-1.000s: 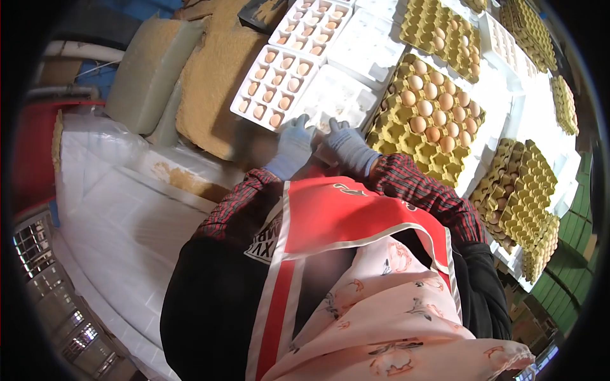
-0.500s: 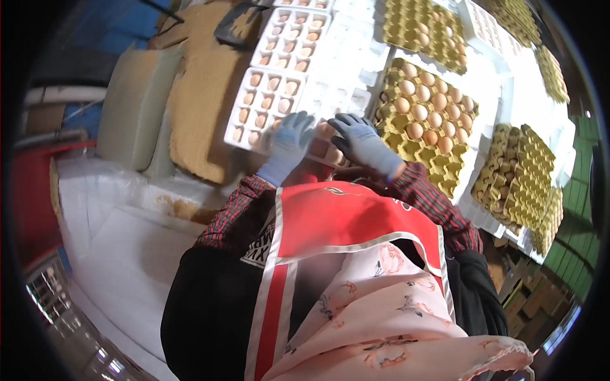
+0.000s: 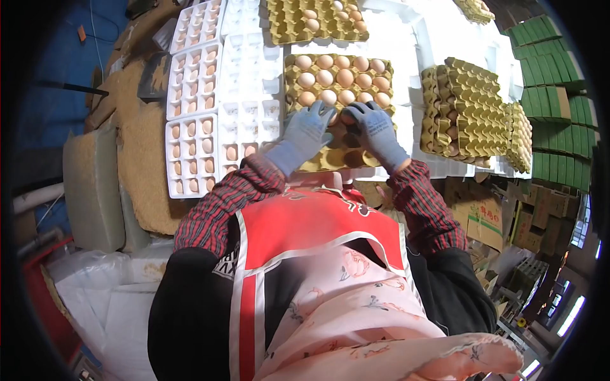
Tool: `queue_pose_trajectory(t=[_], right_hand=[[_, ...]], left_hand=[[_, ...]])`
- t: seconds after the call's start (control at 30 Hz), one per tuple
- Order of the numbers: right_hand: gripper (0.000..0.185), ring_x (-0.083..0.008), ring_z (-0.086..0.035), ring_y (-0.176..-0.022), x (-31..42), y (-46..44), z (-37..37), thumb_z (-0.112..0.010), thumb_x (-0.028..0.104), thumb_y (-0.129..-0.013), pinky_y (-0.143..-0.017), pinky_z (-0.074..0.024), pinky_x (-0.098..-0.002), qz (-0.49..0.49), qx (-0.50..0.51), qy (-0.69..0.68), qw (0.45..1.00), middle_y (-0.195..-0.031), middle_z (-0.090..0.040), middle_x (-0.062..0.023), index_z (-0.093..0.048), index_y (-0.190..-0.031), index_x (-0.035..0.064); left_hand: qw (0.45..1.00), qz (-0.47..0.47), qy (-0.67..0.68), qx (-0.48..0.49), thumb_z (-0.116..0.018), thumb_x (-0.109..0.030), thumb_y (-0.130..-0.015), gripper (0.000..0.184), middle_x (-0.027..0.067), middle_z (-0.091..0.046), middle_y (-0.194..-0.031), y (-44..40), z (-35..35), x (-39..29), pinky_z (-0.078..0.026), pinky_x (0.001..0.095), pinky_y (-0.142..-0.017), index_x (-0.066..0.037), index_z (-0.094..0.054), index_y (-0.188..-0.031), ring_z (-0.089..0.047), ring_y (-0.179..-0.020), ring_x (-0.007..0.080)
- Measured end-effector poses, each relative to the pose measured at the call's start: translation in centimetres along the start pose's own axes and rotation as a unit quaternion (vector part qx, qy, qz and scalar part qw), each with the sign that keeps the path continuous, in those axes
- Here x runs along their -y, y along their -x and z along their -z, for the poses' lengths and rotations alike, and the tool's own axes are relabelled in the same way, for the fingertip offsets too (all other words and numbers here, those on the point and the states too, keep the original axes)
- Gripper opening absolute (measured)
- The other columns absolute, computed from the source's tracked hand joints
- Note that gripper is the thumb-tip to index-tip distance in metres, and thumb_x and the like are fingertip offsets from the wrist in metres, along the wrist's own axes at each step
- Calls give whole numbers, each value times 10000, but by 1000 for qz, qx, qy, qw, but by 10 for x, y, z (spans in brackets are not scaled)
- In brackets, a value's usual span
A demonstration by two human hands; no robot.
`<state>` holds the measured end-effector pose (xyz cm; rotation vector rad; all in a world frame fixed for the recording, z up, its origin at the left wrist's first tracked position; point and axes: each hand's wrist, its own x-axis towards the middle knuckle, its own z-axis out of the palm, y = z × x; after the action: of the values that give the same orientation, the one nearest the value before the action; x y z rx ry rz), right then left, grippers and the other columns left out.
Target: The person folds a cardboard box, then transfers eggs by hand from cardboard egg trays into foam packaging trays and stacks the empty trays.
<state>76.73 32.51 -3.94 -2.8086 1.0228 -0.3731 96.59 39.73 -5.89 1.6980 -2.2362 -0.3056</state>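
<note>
A yellow egg tray [image 3: 293, 82] lies in front of me, with rows of brown eggs [image 3: 345, 78] in its far part and bare cups nearer my body. Over its left side is my left hand [image 3: 306, 134], in a grey-blue glove, its fingers curled around an egg [image 3: 333, 119] at the nearest row. My right hand [image 3: 377, 132], gloved alike, reaches in from the right with fingers bent over another egg, mostly hidden beneath them. Left of the tray, a white foam tray [image 3: 251, 130] holds a few eggs in its near cells.
Filled white egg trays [image 3: 192, 155] line the left edge. Another yellow tray [image 3: 279, 19] with a few eggs lies at the back. Stacked yellow trays [image 3: 464, 114] stand at right, green cartons [image 3: 549, 136] beyond. A tan padded block [image 3: 143, 171] is at far left.
Both hands have moved from the white foam tray to the yellow tray on the right, and now close over eggs there. The view has turned rightward.
</note>
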Motion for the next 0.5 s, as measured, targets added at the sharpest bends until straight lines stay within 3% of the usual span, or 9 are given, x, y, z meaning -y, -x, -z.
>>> queue_pose_trajectory(t=[0.03, 0.1, 0.17, 0.23, 0.27, 0.3, 0.37, 0.43, 0.5], right_hand=[[346, -310, -621, -885, -6, 4, 3, -804, 204, -702, -765, -517, -417, -24, -15, -56, 998, -972, -632, -64, -611, -972, 108], [334, -289, -625, -847, -14, 8, 10, -793, 172, -724, -747, -523, -392, -71, -45, -172, 982, -926, -618, -70, -612, -995, 101], [267, -124, -606, -861, -38, 29, -1, -709, 118, -843, -760, -526, -286, -193, -147, -479, 844, -963, -620, -34, -610, -1077, 36], [292, -124, -606, -892, -61, 42, 19, -721, 108, -845, -779, -528, -288, -250, -155, -594, 749, -1016, -639, -40, -608, -1096, 13], [324, -111, -603, -892, -63, 41, 27, -745, 121, -837, -777, -529, -273, -273, -115, -544, 785, -1005, -633, -32, -606, -1108, 10], [395, -170, -648, -884, -64, 31, 19, -780, 201, -821, -784, -547, -312, -198, -93, -411, 885, -1014, -649, -61, -616, -1141, 36], [418, -274, -675, -905, -45, 18, 37, -767, 232, -809, -799, -555, -385, -111, 77, -179, 975, -1039, -647, -104, -617, -1170, 84], [401, -348, -656, -951, -39, 15, 17, -724, 183, -783, -813, -539, -459, -61, 83, 3, 995, -1045, -625, -126, -605, -1159, 114], [430, -284, -678, -932, -51, 15, 10, -716, 146, -816, -775, -555, -406, -74, 94, -12, 993, -1101, -647, -99, -596, -1228, 130]], left_hand=[[996, 3, -74, 52, -733, -348, -823, 572, 139, -607, -1117, -10, -3, -7, -503, 432, -884, -89, -538, -1294, -632, -993, 317], [1000, 15, 14, 8, -746, -312, -831, 531, 122, -605, -1097, -10, -12, -2, -518, 402, -839, -80, -540, -1262, -639, -965, 286], [983, 44, 165, -61, -751, -297, -827, 514, 117, -613, -1088, -11, -10, 8, -533, 393, -812, -73, -544, -1241, -648, -946, 276], [910, 90, 376, -150, -747, -302, -810, 521, 125, -631, -1090, -13, -3, 11, -546, 404, -802, -69, -548, -1232, -658, -935, 286], [887, 139, 425, -113, -756, -280, -790, 471, 137, -644, -1090, -25, 1, 17, -554, 407, -799, -67, -577, -1170, -658, -925, 326], [923, 126, 358, -60, -763, -318, -798, 443, 136, -650, -1066, -36, 16, 12, -552, 415, -786, -95, -606, -1147, -653, -943, 328], [983, -1, 153, -101, -746, -317, -851, 320, 113, -648, -996, -65, 5, 0, -552, 401, -723, -95, -650, -1061, -675, -885, 246], [990, 30, -126, 62, -688, -351, -866, 302, 109, -670, -995, -91, 1, -34, -563, 425, -744, -123, -670, -1064, -692, -916, 258], [950, 106, -241, 169, -691, -360, -864, 319, 101, -677, -967, -112, -23, -50, -569, 426, -733, -119, -666, -1072, -699, -922, 249]])
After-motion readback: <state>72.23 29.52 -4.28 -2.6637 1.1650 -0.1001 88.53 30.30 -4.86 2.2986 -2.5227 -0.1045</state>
